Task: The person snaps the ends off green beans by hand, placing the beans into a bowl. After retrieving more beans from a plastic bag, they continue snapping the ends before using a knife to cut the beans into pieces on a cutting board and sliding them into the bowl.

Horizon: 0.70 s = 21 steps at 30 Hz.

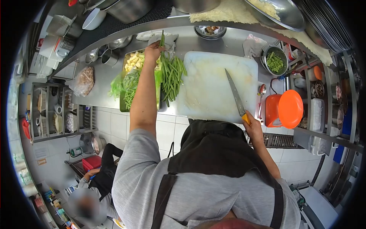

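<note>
One head-worn camera looks forward and steeply down past the wearer's grey shoulders onto a stainless-steel kitchen counter [225, 44], close and within the arms' reach. Its fisheye lens bows the counter edge. The left hand [153, 49], on long green beans [171, 76], sits top-centre, and the right hand [252, 124], on a yellow-handled steel knife [233, 88], mid-right.

We work under bright, even light; the white plastic cutting board [213, 87] just beyond the grip of our right hand [253, 128] looks washed out. Far from it, fisheye bending and black vignette ring the edges.
</note>
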Available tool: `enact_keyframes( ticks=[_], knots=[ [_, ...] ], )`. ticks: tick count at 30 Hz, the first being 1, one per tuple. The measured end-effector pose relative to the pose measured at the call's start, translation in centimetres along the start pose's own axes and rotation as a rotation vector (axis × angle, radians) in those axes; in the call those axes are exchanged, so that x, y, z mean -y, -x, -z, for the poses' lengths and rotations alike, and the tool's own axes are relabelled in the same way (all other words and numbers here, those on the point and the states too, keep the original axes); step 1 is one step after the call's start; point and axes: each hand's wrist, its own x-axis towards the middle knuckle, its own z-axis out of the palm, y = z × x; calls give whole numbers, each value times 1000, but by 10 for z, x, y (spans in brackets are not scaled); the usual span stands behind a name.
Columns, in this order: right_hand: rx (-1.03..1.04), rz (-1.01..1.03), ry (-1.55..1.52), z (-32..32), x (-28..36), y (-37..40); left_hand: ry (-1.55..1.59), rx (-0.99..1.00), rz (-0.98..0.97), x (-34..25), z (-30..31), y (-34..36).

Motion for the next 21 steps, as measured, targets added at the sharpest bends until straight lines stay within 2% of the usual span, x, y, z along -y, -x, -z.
enact_keyframes(
  ticks=[4,8,10,11,13,15,17,19,21],
  knots=[
    [-11,32,24,0,-1,1,-76,-13,14,-19,2,-3],
    [-38,99,52,-2,-7,1,98,55,-118,-57,-12,15],
    [-42,100,47,-5,-10,0,-89,171,-144,-90,-33,42],
    [-39,104,45,-4,-11,0,-103,217,-142,-68,-49,35],
    [-42,78,36,-3,-9,1,-346,436,-129,-79,-92,75],
    [-1,-2,0,-1,-1,2,-451,646,-256,-30,-144,88],
    [2,-53,-68,-8,-12,2,-466,739,-163,-8,-184,113],
    [31,-158,-195,-7,-10,2,-374,699,-91,9,-207,128],
    [0,-149,-194,-9,-21,6,-290,644,-17,19,-212,134]
  ],
)
